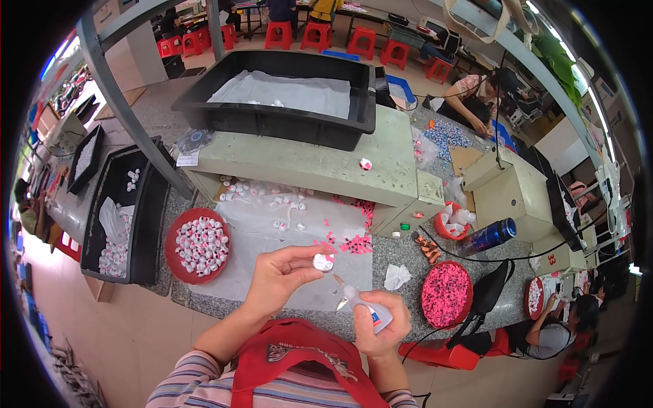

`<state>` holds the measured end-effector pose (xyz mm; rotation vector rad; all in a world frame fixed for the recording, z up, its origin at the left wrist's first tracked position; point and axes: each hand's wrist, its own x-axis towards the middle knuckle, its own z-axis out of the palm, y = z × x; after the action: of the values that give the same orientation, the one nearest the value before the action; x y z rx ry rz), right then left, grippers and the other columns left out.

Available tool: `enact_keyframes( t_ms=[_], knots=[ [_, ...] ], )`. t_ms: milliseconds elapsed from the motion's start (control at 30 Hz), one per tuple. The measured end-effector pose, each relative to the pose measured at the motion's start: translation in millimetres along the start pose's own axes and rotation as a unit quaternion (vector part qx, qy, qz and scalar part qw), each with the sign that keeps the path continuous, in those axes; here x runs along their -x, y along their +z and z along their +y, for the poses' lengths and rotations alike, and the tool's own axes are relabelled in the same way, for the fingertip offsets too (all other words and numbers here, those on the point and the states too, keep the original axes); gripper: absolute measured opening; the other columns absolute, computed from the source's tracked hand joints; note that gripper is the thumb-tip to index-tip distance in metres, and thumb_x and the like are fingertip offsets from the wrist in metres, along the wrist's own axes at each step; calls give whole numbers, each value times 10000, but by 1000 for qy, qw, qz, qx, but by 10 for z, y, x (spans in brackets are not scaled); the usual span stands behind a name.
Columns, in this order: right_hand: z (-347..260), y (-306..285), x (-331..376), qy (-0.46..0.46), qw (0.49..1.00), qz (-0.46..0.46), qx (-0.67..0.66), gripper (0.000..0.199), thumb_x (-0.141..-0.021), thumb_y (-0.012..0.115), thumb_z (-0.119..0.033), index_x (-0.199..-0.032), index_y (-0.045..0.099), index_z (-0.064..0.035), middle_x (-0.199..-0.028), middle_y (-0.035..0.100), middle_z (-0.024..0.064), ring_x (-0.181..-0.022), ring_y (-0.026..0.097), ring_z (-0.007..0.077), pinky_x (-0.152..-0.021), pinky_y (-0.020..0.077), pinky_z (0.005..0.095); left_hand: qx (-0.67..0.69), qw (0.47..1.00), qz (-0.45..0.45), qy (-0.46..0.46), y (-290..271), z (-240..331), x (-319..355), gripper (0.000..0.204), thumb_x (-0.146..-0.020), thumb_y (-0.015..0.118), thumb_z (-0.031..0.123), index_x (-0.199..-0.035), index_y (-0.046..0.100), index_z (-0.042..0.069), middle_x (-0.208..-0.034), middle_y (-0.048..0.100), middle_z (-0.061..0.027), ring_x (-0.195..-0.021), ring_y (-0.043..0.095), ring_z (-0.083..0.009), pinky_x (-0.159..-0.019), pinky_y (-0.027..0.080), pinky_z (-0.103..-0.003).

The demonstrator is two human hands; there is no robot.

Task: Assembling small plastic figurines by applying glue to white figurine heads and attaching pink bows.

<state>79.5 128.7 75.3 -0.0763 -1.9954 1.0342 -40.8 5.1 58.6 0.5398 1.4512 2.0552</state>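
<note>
Between the thumb and fingers of my left hand [284,273] is pinched a small round white piece with some pink on it [323,263]. My right hand [384,319] is wrapped round a translucent squeeze bottle [371,314] with a thin nozzle. The bottle tilts up to the left, its tip close under the white piece; whether they touch I cannot tell. Below my hands a white sheet [235,255] covers part of the worktop. Loose white pieces [280,226] and small pink parts [354,245] lie on it, toward the back.
A red bowl of white pieces [198,246] sits left; a red bowl of pink parts [446,294] sits right. A large black tray [360,126] rests on the metal box [286,163] ahead. A blue bottle [491,234] and crumpled tissue [397,277] are on the right. Co-workers sit nearby.
</note>
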Motion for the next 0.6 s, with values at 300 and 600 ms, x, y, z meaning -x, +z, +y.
enact_keyframes(
  t_ms=[300, 600],
  knots=[
    [5, -26, 2, -7, 1000, 6, 10, 183, -666, 605, -12, -829, 530, 27, -677, 603, 126, -534, 594, 214, -477, 460, 279, 60, 998, -19, -26, -45, -15, 1, 343, -722, 567, -97, -1060, 520, -62, -967, 598, -176, -859, 606, -249, -779, 496, -341],
    [-29, -46, -2, 6, 1000, -9, -3, 163, -669, 605, -20, -817, 552, 25, -683, 609, 136, -541, 599, 211, -488, 466, 275, 62, 997, -18, -31, -46, -46, -7, 341, -723, 563, -100, -1058, 523, -60, -965, 598, -175, -870, 601, -252, -784, 495, -345]
  ],
)
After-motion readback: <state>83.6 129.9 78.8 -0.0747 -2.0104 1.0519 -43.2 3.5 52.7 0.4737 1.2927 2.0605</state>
